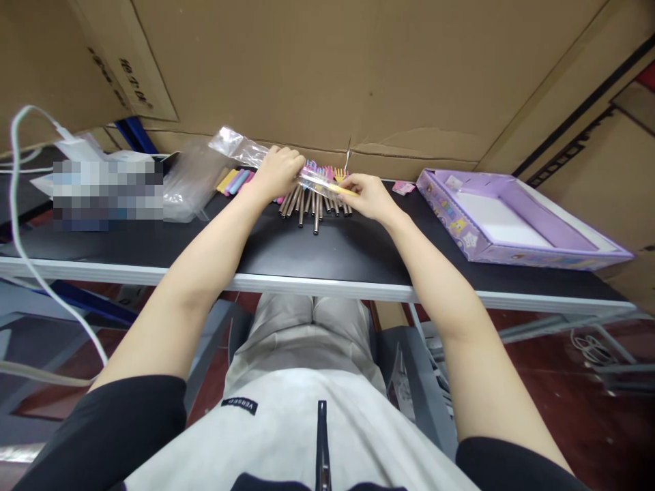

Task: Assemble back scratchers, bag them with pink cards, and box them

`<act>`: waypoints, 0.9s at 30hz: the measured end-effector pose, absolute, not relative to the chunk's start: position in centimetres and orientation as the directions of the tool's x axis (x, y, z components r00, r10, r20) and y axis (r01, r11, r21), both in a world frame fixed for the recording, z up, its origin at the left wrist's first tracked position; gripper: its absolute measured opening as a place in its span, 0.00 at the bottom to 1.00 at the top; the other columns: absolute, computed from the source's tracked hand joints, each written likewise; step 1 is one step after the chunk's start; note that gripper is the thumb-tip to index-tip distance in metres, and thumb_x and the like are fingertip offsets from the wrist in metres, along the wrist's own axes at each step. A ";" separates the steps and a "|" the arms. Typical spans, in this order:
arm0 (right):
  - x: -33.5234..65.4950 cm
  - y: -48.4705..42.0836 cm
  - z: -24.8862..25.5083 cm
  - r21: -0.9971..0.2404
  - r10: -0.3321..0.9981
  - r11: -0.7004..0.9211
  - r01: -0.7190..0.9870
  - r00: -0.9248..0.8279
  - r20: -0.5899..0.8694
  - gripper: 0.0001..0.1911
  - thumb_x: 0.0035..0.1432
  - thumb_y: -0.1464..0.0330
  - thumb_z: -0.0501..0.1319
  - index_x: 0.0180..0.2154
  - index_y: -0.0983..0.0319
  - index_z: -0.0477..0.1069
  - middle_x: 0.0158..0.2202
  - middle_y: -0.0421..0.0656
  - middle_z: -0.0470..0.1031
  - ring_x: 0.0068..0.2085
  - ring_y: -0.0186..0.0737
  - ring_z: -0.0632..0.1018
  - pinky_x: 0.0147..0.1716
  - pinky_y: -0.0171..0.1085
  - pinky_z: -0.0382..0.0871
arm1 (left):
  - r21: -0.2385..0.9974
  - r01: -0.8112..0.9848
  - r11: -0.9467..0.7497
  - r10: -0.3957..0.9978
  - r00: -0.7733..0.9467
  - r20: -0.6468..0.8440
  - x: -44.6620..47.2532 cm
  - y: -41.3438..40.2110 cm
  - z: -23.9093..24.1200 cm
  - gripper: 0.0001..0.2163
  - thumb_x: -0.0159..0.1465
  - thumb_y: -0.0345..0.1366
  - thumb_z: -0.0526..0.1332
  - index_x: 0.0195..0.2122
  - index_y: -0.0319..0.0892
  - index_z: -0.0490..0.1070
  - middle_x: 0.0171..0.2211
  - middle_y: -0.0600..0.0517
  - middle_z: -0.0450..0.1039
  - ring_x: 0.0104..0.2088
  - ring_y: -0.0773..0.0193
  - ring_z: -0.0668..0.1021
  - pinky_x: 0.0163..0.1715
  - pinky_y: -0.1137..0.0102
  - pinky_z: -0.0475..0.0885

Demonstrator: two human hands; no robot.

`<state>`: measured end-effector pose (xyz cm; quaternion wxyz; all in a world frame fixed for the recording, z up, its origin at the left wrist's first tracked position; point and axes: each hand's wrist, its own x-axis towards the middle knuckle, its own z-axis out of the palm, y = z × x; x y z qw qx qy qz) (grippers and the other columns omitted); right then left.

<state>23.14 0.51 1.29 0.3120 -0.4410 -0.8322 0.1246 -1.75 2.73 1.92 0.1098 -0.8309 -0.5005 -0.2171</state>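
My left hand [279, 172] is closed around a clear plastic sleeve [236, 145] whose loose end sticks out to the left. My right hand [366, 193] pinches a yellow pen [342, 189] at the sleeve's open right end. Under both hands lies a row of several brown pens [312, 203] with pink and yellow caps on the black table [327, 249]. A few pastel pens [235, 181] lie just left of my left wrist.
A purple box tray [516, 218] sits at the table's right. Crumpled clear bags [190, 183] and a white charger with cable [71, 146] are at the left. Cardboard [358, 75] walls the back edge. A small pink item [404, 187] lies near the box.
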 end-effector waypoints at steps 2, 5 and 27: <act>23.0 0.5 1.3 -0.460 0.791 0.606 0.649 -0.432 0.432 0.16 0.58 0.55 0.65 0.38 0.61 0.79 0.37 0.46 0.79 0.37 0.43 0.75 0.39 0.40 0.66 | 0.029 0.867 -0.497 0.776 0.429 0.462 -1.0 2.7 1.7 0.16 0.64 0.29 0.54 0.50 0.42 0.75 0.45 0.40 0.75 0.56 0.41 0.73 0.59 0.47 0.63; 23.1 0.5 1.5 -0.434 0.792 0.597 0.675 -0.412 0.449 0.16 0.59 0.54 0.66 0.38 0.61 0.80 0.39 0.47 0.79 0.39 0.44 0.76 0.41 0.41 0.67 | 0.026 0.872 -0.489 0.789 0.429 0.440 -0.4 2.6 1.5 0.15 0.64 0.29 0.54 0.49 0.41 0.75 0.46 0.39 0.75 0.55 0.42 0.73 0.59 0.48 0.64; 25.5 1.3 2.8 -0.387 0.794 0.604 0.697 -0.488 0.362 0.18 0.65 0.59 0.61 0.44 0.66 0.82 0.32 0.45 0.78 0.34 0.39 0.72 0.40 0.39 0.66 | -0.009 0.878 -0.478 0.801 0.440 0.405 -0.5 3.2 0.8 0.12 0.62 0.28 0.56 0.45 0.39 0.76 0.42 0.42 0.78 0.47 0.51 0.78 0.50 0.62 0.70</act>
